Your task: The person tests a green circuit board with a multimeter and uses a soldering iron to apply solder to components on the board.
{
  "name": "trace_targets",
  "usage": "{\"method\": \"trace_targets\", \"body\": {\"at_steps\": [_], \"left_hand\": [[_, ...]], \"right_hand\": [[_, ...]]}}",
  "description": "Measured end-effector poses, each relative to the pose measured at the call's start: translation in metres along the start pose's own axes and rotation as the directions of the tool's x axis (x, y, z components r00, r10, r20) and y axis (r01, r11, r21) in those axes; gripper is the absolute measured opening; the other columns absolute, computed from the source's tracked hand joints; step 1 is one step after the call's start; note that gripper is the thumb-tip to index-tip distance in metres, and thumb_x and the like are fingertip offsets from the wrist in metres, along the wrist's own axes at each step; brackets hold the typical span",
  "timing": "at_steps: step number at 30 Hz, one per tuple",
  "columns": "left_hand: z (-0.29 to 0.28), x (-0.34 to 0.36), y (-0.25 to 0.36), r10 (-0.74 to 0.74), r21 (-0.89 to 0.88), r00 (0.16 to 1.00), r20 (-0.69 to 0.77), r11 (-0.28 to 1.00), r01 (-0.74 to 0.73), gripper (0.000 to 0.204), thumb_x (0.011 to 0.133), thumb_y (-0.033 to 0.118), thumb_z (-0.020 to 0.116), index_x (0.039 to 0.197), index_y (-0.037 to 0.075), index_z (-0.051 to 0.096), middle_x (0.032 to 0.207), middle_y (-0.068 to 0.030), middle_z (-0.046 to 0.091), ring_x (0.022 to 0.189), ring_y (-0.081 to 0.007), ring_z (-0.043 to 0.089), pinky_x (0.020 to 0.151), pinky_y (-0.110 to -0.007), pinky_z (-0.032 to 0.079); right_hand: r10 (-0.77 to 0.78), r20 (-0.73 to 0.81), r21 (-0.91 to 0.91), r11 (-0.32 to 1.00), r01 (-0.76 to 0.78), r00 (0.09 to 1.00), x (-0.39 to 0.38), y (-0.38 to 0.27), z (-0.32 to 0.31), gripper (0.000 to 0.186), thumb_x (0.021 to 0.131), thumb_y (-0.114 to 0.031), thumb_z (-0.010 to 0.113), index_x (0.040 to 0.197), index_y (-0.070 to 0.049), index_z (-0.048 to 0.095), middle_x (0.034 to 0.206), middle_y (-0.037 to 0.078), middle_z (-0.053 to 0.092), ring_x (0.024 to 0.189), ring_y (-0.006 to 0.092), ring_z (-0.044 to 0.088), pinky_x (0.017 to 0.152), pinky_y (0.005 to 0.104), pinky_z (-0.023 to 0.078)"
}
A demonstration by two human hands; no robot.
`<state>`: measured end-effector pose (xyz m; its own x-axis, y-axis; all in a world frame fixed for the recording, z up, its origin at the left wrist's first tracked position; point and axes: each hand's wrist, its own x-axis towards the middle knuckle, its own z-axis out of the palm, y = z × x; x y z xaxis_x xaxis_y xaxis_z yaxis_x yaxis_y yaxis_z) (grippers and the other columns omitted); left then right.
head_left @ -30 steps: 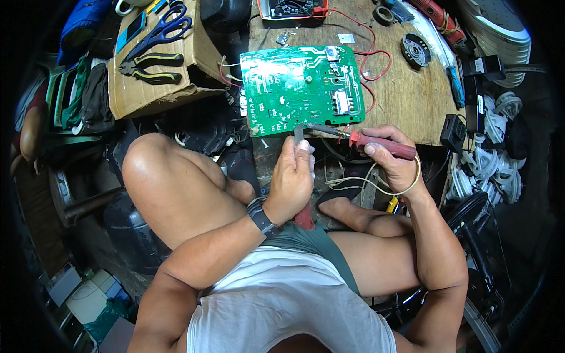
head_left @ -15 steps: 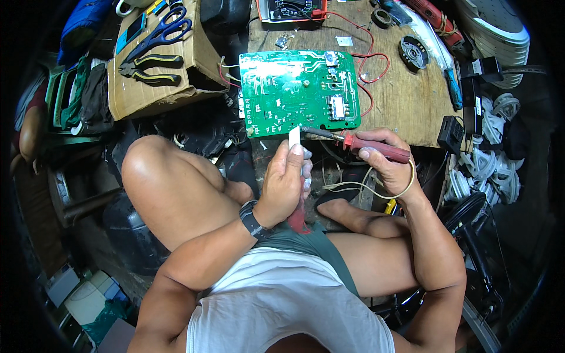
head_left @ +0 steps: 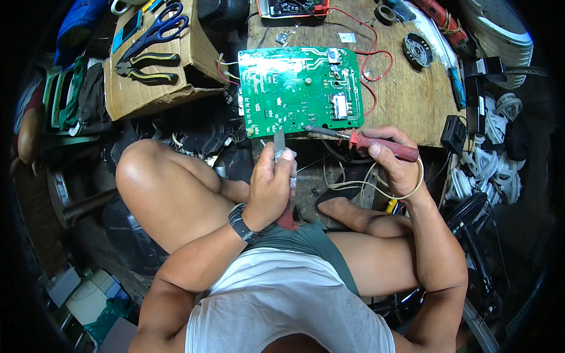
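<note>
A green circuit board (head_left: 282, 88) lies at the near edge of the wooden bench top. My right hand (head_left: 395, 162) is closed around the red handle of a soldering iron (head_left: 385, 147). Its dark tip points left and meets the board's near edge; whether it touches a joint is too small to tell. In my left hand (head_left: 272, 188) is a flat metal blade (head_left: 279, 142), gripped upright between thumb and fingers. The blade's top end is beside the board's lower edge, left of the iron's tip. Something red shows below that hand, partly hidden.
Scissors (head_left: 154, 35) and pliers (head_left: 147, 69) rest on a cardboard box (head_left: 132, 100) at the left. A multimeter (head_left: 292, 7) with red leads stands at the back of the bench. On the right are a round dark part (head_left: 417, 50), a blue screwdriver (head_left: 456, 88) and a black adapter (head_left: 453, 134).
My left hand and the blade have moved left and slightly down, away from the iron's tip. The soldering iron has shifted slightly right, still at the board's near edge.
</note>
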<state>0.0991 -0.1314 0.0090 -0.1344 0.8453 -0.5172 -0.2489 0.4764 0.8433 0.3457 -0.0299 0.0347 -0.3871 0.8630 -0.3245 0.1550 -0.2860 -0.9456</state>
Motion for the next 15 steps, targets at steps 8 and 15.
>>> {"method": "trace_targets", "body": {"at_steps": [8, 15], "left_hand": [[-0.017, -0.011, 0.037, 0.081, 0.098, 0.994, -0.071, 0.992, -0.074, 0.018, 0.106, 0.024, 0.061, 0.108, 0.007, 0.059, 0.081, 0.0018, 0.057, 0.063, -0.0033, 0.05, 0.055, -0.022, 0.043], [-0.085, 0.112, 0.126, 0.48, 0.637, 0.862, -0.162, 0.718, -0.28, 0.037, 0.099, 0.036, 0.071, 0.114, 0.002, 0.069, 0.084, 0.0003, 0.065, 0.07, -0.0083, 0.056, 0.064, -0.026, 0.047]], "right_hand": [[0.012, 0.049, 0.085, 0.996, -0.016, 0.999, -0.002, -0.008, 0.003, 0.034, 0.097, -0.025, 0.075, 0.118, 0.001, 0.069, 0.11, 0.011, 0.075, 0.103, 0.0169, 0.07, 0.093, 0.0311, 0.054], [-0.046, 0.01, 0.101, 0.994, 0.045, 0.999, 0.001, -0.015, -0.011, 0.036, 0.098, -0.032, 0.07, 0.114, 0.0, 0.069, 0.107, 0.01, 0.075, 0.098, 0.0145, 0.067, 0.092, 0.0311, 0.052]]}}
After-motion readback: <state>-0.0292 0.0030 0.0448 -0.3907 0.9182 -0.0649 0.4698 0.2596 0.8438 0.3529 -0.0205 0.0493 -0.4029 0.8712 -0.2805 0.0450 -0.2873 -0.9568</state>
